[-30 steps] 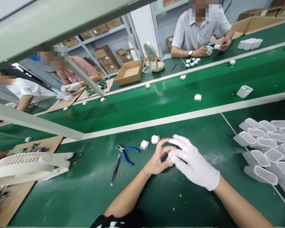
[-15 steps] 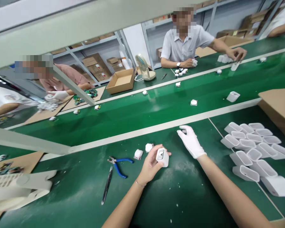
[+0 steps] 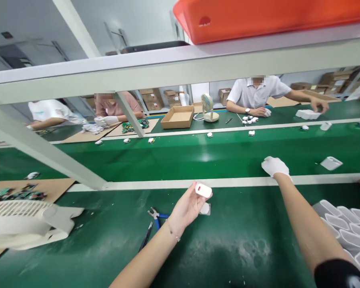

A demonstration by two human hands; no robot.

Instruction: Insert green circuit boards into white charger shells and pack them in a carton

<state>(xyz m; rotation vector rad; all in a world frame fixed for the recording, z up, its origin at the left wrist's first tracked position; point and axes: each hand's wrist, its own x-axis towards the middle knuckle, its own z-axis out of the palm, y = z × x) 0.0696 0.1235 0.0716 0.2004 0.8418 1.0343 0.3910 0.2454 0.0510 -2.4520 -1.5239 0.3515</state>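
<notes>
My bare left hand (image 3: 187, 208) is raised above the green table and grips a small white charger body (image 3: 203, 190) by its end. Just below it a white part (image 3: 205, 209) lies on the table. My gloved right hand (image 3: 274, 166) reaches out over the white rail to the green conveyor belt (image 3: 198, 158); its fingers are curled and what they hold, if anything, is hidden. A white shell (image 3: 331, 163) lies on the belt to the right of that hand.
Blue-handled pliers (image 3: 156, 216) and tweezers (image 3: 146, 237) lie left of my left arm. A white fan (image 3: 27, 224) rests at the left, several empty white shells (image 3: 345, 228) at the right. Three people work across the belt. A grey frame beam (image 3: 168, 70) crosses overhead.
My head has tilted up. My right hand has left the charger and reached forward to the belt. My left hand has lifted the charger body and carried it forward.
</notes>
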